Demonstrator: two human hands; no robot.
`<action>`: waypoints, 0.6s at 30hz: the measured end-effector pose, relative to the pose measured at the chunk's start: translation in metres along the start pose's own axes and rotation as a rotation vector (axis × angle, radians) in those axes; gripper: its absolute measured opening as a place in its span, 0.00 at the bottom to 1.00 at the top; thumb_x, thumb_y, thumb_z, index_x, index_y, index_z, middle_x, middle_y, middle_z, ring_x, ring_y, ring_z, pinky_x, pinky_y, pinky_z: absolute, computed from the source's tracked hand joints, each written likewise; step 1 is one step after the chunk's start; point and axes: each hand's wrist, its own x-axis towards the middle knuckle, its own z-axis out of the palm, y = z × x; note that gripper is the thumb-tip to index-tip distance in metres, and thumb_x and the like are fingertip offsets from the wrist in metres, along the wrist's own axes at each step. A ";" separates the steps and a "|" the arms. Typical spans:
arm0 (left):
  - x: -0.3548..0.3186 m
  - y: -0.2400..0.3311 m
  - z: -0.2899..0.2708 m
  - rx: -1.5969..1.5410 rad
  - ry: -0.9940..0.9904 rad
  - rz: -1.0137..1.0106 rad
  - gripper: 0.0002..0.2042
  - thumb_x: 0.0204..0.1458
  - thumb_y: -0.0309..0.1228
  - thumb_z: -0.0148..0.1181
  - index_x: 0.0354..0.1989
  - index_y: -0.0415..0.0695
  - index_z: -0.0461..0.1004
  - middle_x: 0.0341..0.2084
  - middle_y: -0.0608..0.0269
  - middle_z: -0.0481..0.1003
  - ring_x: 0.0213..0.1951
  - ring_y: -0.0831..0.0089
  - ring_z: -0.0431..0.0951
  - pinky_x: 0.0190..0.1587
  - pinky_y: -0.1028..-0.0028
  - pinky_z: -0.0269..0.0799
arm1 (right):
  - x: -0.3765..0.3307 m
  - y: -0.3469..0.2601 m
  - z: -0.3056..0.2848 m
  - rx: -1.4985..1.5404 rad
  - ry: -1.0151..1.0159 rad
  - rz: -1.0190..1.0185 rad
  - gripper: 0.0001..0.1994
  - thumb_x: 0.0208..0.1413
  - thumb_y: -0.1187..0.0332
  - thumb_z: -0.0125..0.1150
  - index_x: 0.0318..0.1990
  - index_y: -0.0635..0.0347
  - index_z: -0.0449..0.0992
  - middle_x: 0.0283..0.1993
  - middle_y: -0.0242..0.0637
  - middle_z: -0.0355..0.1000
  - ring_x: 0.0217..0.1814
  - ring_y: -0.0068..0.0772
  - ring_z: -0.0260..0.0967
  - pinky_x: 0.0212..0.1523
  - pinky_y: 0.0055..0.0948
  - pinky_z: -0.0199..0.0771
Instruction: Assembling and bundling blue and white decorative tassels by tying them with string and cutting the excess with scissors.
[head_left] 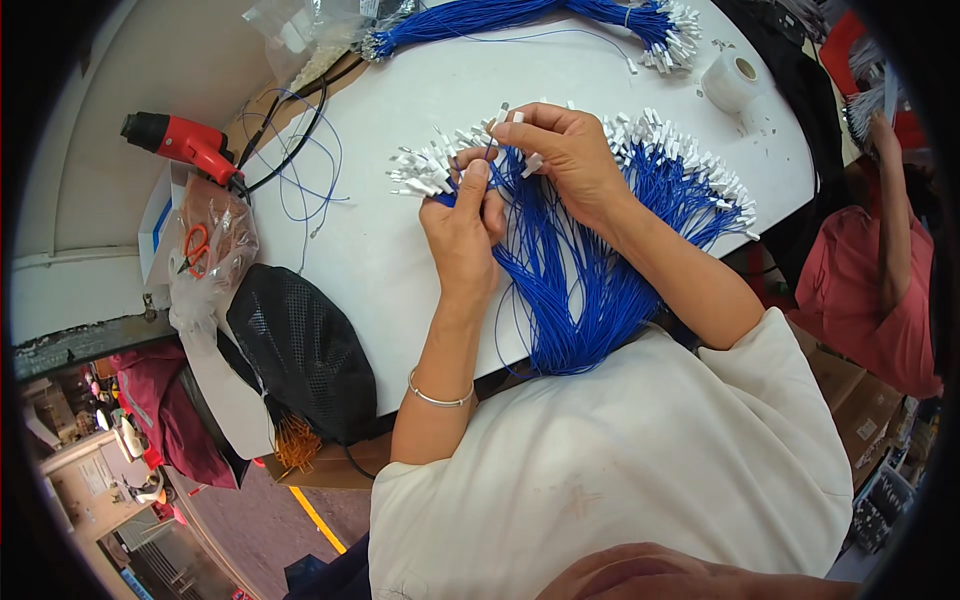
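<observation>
My left hand [464, 215] is closed around a bunch of blue wires, whose white connectors [421, 172] fan out past the fingers to the left. Close beside it, my right hand [575, 155] pinches a white connector near the fingertips, and another white connector [533, 164] hangs below those fingers. The loose blue wires [575, 310] run down over the table's near edge toward my shirt. To the right, many more white-tipped wire ends [690, 165] spread in an arc on the white table [400, 265].
A tied blue wire bundle [480, 17] lies along the far edge, with a roll of clear film [732, 80] to its right. At left are a red heat gun [185, 140], orange-handled scissors [195, 248] and a black mesh bag [300, 335]. Another person [870, 270] is at right.
</observation>
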 end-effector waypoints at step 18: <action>-0.002 0.000 0.005 -0.042 0.073 0.062 0.07 0.57 0.26 0.61 0.41 0.38 0.77 0.19 0.66 0.75 0.11 0.89 0.59 0.12 0.87 0.50 | 0.006 0.003 -0.003 -0.010 0.058 -0.074 0.05 0.47 0.69 0.72 0.26 0.60 0.83 0.25 0.29 0.76 0.28 0.16 0.63 0.31 0.13 0.60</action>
